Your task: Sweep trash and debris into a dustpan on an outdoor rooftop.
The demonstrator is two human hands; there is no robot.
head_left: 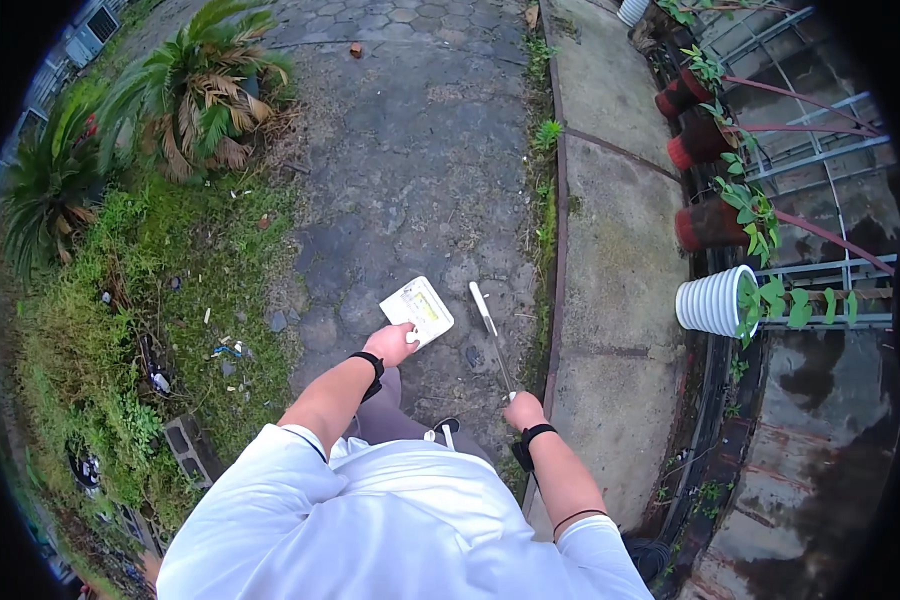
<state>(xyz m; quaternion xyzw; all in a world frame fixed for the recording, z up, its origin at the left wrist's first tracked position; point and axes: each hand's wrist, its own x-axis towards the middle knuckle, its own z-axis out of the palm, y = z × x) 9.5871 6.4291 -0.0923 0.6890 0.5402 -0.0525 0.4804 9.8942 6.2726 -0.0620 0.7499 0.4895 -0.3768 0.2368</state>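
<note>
Leftmost, two spiky green palm-like shrubs (185,95) stand at the far edge of a weedy grass patch (160,300) strewn with small bits of litter. Beside the patch runs a grey, mossy paved path (410,150).

Left hand (390,343), black band at the wrist, is closed on the near corner of a flat white rectangular card-like packet with a yellowish panel (418,310); thumb on top, fingers under it. Packet is held out over the path, tilted, clear of the ground.

Right hand (523,410), also with a black wrist band, is closed in a fist around the near end of a long thin tool with a dark shaft and a pale flat tip (488,330). Tool points away from the person, tip just right of the packet, not touching it. Whether the tip rests on the paving cannot be told.

Right of the tool: a raised concrete kerb strip (610,250) with weeds along its edge. Further right, a white ribbed plant pot (712,300) and three reddish-brown pots (705,225), all with green leafy vines, stand against a metal railing (820,150).
</note>
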